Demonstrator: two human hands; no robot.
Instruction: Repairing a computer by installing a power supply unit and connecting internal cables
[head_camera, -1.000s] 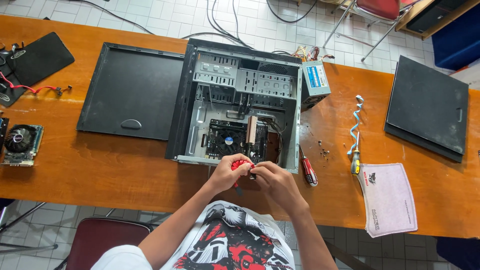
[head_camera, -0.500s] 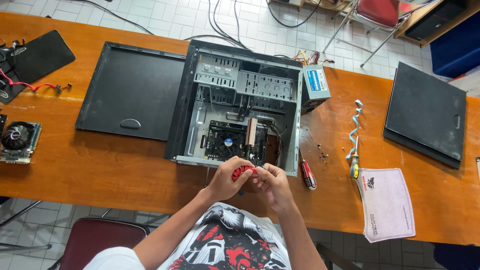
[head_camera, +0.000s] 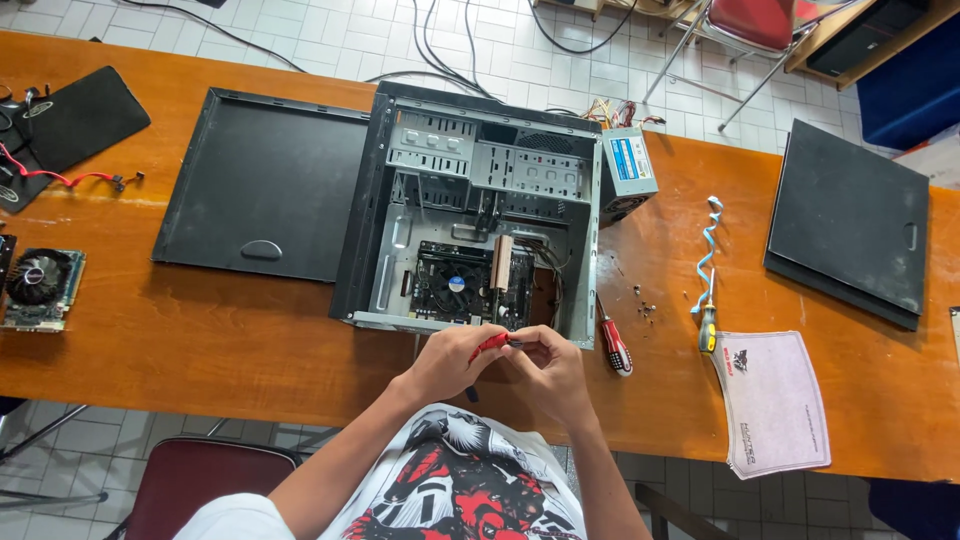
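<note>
Both hands (head_camera: 500, 365) have drifted lower, gripping a red tool (head_camera: 489, 346).

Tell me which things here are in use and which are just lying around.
In use: left hand, right hand, small red-handled tool held between them, open black computer case.
Lying about: red-and-black screwdriver, black side panel, graphics card, white printed sheet.

The orange wooden surface (head_camera: 250, 340) carries an open computer case (head_camera: 475, 215) just beyond the fingers (head_camera: 505, 345), with a power supply (head_camera: 628, 170) at its far right corner. Left of the fingers lie a black side panel (head_camera: 260, 185), a graphics card (head_camera: 40, 290) and a black pad (head_camera: 70, 125). Right of them lie a red-handled screwdriver (head_camera: 613, 345), loose screws (head_camera: 640, 305), a yellow-handled screwdriver (head_camera: 707, 325), a white sheet (head_camera: 775, 400) and another black panel (head_camera: 850, 220).
</note>
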